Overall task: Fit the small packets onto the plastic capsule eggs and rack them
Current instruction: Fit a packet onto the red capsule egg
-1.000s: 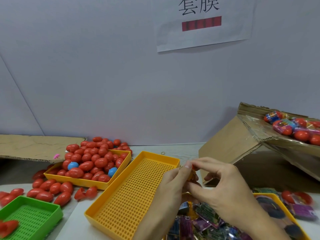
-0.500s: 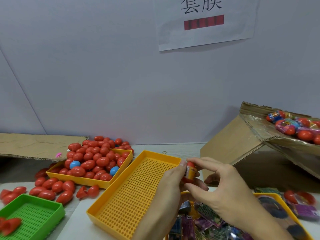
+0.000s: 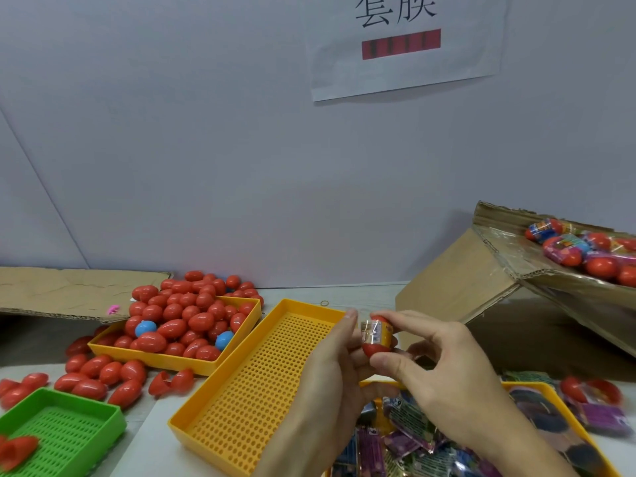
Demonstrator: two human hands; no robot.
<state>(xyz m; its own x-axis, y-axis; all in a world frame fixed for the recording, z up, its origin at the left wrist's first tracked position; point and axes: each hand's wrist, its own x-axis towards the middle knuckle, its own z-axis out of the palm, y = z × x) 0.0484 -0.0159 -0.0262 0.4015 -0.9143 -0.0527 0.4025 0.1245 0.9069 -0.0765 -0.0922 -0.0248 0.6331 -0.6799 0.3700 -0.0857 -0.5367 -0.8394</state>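
A red capsule egg (image 3: 377, 339), with a printed sleeve packet (image 3: 375, 332) around its middle, is pinched by the left hand (image 3: 330, 370) and right hand (image 3: 444, 373) just beside the perforated orange tray (image 3: 261, 383). The sleeve should probably be pushed down evenly, so that it is not tilted.

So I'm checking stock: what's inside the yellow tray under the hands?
The yellow tray holds a heap of small printed packets, purple, green and blue. The right hand and left hand cover much of it, so no count is possible.
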